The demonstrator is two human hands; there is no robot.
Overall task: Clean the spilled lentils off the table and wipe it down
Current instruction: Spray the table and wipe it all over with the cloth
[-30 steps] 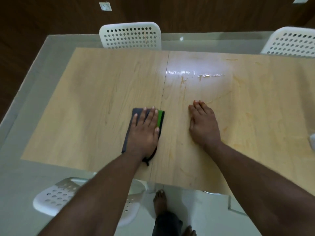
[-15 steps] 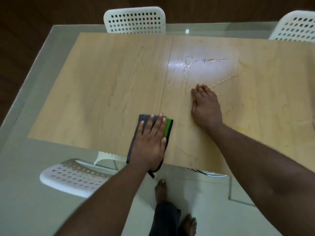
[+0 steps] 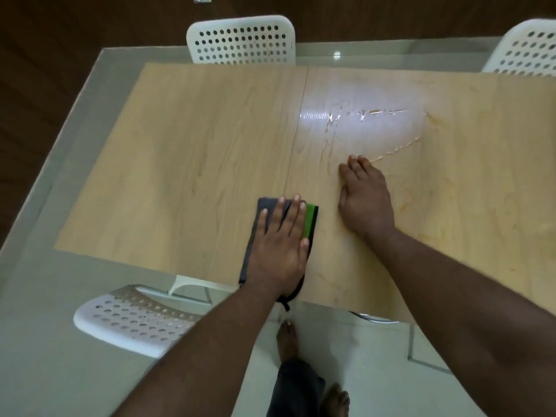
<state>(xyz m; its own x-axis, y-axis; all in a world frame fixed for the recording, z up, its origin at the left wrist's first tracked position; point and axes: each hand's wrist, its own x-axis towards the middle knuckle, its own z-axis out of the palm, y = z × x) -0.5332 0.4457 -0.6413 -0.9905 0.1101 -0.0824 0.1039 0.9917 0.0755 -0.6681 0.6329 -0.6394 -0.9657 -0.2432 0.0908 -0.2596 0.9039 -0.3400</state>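
Nearest: the person's bare feet on pale floor tiles, seen through the glass margin of the table, beside a white perforated plastic chair [image 3: 135, 319] tucked under the near left edge.

Left hand [image 3: 278, 246] lies flat, fingers straight and slightly spread, on a folded dark grey cloth with a green strip [image 3: 310, 219] along its right side. The palm covers most of the cloth; its near end overhangs the table's near edge. Flat pressure suits wiping: weight spread over the whole pad, I judge.

Right hand [image 3: 365, 203] rests palm down just beside the cloth, not touching it, fingers extended and close together, holding nothing. Probably a brace for leaning over.

No lentils can be made out anywhere in view; the wipe-down stage seems to be in hand.

Surface: a light wood-grain tabletop [image 3: 195, 164] in two panels with a seam down the middle, framed by frosted glass. Beyond the right fingertips, wet streaks [image 3: 376, 112] glint under a lamp reflection, and faint yellowish smears run right. That patch likely needs wiping.

Far side: two more white perforated chair backs [image 3: 240, 40], then dark wooden floor.
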